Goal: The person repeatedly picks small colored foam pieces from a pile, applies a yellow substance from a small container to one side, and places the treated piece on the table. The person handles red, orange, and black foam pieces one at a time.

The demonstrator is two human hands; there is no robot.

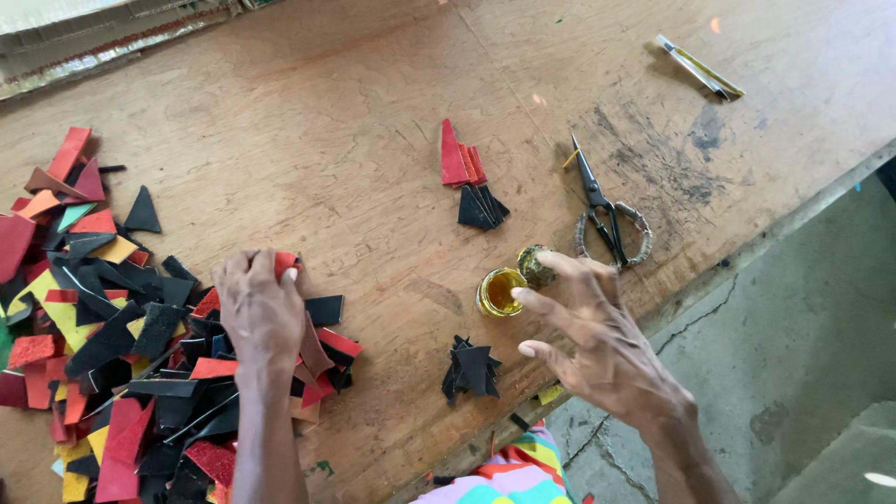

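Head view: a person's left hand rests palm-down on a heap of leather scraps at the lower left of the wooden tabletop, fingers curled over a red piece. At lower centre-right, the right hand hovers with fingers spread, holding nothing, just beside a small open jar of yellow glue and its lid. Scissors lie above, and a small stack of black pieces below the jar.
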